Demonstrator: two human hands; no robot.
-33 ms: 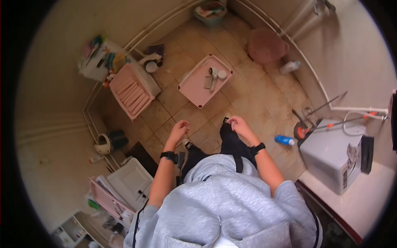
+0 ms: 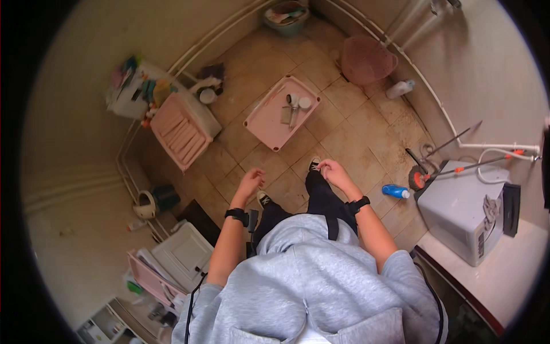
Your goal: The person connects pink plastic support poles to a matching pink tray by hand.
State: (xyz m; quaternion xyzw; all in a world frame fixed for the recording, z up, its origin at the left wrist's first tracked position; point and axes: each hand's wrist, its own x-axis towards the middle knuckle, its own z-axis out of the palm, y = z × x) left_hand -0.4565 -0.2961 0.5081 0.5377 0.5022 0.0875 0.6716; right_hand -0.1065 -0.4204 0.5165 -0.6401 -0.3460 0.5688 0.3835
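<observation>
My left hand (image 2: pixel 251 180) hangs in front of me over the tiled floor, its fingers loosely bent and apart with nothing in them. Level with it, my right hand (image 2: pixel 334 171) also looks empty, fingers slightly curled above my right shoe (image 2: pixel 314 164). Neither hand touches anything that I can see. Ahead of them on the floor lies a pink plastic lid or low tray (image 2: pixel 269 129) with dark round corners. On it are a white round jar or cap (image 2: pixel 305 103), a white handled tool with a dark round end (image 2: pixel 293 101), and a small flat greyish piece (image 2: pixel 285 115).
Left stands a pink-topped storage box (image 2: pixel 182 135). A pink basin (image 2: pixel 368 61) and a white bottle (image 2: pixel 400 88) are by the far right wall. A blue bottle (image 2: pixel 395 191) lies near a grey appliance (image 2: pixel 458 212). A long-handled brush (image 2: pixel 417 178) leans there. Behind left are white panels (image 2: pixel 183 255).
The whole view has shifted slightly, and the far objects appear a little more to the left. Both hands hang almost as before.
</observation>
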